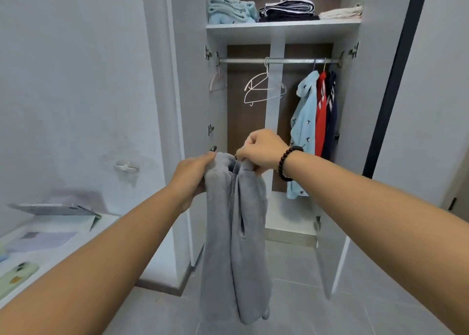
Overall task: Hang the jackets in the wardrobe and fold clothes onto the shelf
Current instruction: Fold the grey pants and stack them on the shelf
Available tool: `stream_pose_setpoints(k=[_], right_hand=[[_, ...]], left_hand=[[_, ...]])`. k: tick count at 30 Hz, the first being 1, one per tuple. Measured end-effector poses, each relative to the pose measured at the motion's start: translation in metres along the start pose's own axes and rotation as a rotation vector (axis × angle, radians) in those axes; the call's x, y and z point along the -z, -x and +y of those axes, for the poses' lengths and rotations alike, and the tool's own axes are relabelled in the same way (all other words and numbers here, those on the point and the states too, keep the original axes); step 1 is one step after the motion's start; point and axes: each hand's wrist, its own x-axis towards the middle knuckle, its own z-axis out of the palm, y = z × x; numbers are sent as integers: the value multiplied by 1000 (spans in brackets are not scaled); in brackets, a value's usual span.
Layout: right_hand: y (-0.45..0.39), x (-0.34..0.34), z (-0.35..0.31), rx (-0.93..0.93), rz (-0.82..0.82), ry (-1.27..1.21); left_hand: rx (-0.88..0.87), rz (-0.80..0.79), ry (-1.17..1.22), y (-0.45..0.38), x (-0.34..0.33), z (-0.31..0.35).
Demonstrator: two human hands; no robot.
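Note:
A grey fleece jacket (pixel 234 245) hangs down in front of me, held up by its top edge. My left hand (pixel 193 174) grips the top on the left and my right hand (pixel 261 148) pinches it on the right, close together. Behind it stands the open wardrobe (pixel 284 29). Its rail (pixel 279 60) carries two empty white hangers (pixel 264 88) in the middle. A light blue jacket (pixel 303 131), a red one (pixel 321 113) and a navy one (pixel 331 111) hang at the right end. Folded clothes (pixel 231 9) lie on the shelf above.
The wardrobe's doors stand open on both sides; the right door (pixel 396 80) has a dark edge. A pink hanger (pixel 215 80) hangs at the rail's far left. A white surface with clothes and a box (pixel 50 223) sits at the lower left. Grey tiled floor lies below.

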Motion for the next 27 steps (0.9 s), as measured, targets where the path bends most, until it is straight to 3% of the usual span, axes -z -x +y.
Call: stream_pose_setpoints(k=[4, 8, 13, 21, 24, 27], right_hand=[[5, -20, -30, -15, -172, -245], [14, -28, -41, -54, -357, -403], [27, -36, -32, 247, -298, -90], [48, -86, -26, 311, -720, 139], [55, -113, -27, 396, -754, 392], [64, -129, -31, 365, -833, 327]], left_hand=[[-45, -250, 10, 16, 16, 11], [-127, -225, -159, 25, 41, 9], [-157, -297, -274, 31, 77, 9], [-225, -225, -407, 48, 141, 17], [-214, -222, -488, 56, 162, 16], [-208, -232, -553, 67, 182, 14]])
